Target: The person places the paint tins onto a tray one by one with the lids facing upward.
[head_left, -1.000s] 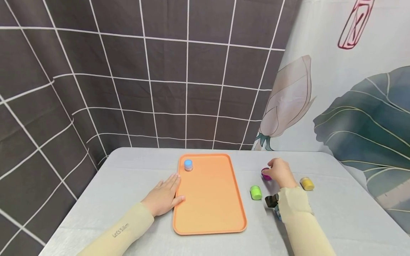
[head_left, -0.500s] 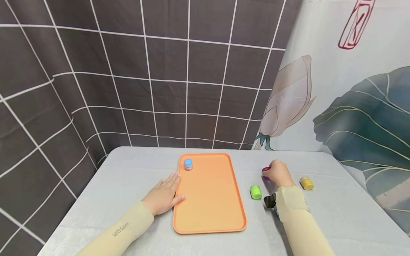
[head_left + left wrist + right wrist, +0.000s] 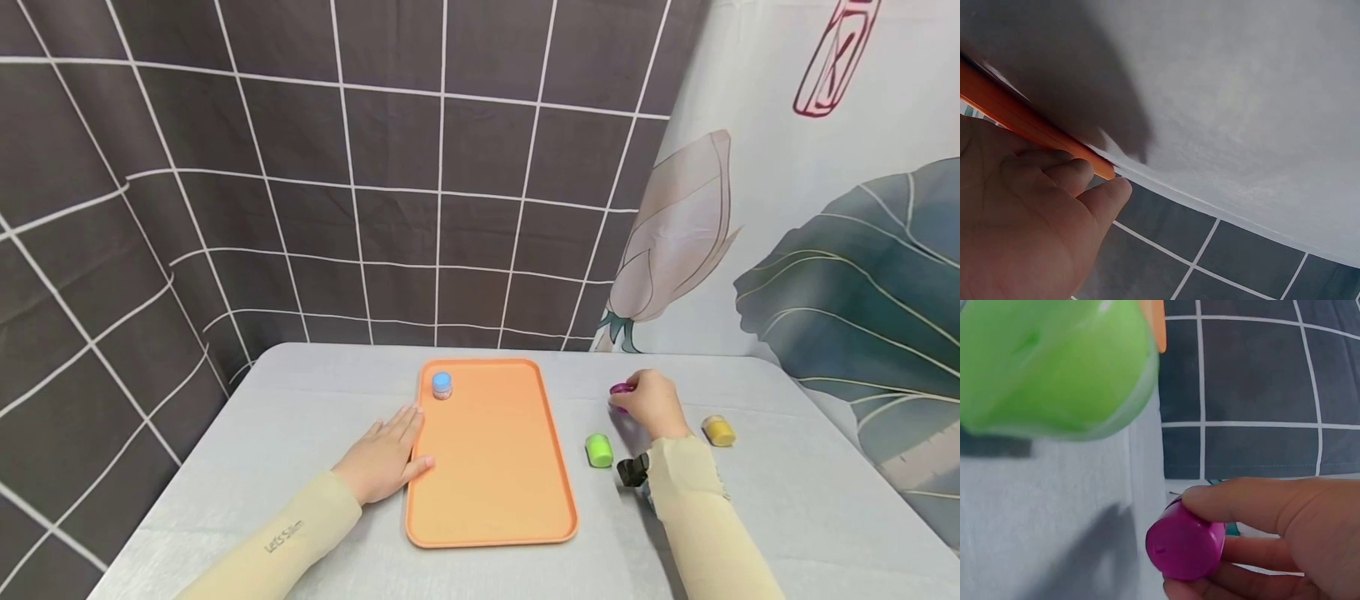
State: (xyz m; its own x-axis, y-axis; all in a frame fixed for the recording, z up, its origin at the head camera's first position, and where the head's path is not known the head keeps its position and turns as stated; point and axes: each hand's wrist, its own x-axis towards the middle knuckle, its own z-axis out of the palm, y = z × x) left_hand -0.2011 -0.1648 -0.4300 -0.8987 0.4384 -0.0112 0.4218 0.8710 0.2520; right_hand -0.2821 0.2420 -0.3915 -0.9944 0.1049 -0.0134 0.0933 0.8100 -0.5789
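My right hand (image 3: 657,404) pinches a small purple tub (image 3: 1185,545) between its thumb and fingers, at the right of the table. One round end of the tub faces the right wrist camera. My left hand (image 3: 382,458) lies with straight fingers at the left edge of an orange tray (image 3: 491,462), its thumb over the rim. A small jar with a blue lid (image 3: 442,383) stands in the tray's far left corner. Between tray and right hand is a green tub (image 3: 599,451), which looms large in the right wrist view.
A yellow tub (image 3: 719,432) sits to the right of my right hand. The table (image 3: 322,417) has a pale grey cover. Behind it hang a dark gridded cloth (image 3: 390,225) and a white cloth with plant drawings. A black device (image 3: 633,471) is on my right wrist.
The purple tub has shifted slightly farther back and left in my right hand's grip, and its top shows more. The left hand and tray have stayed still.
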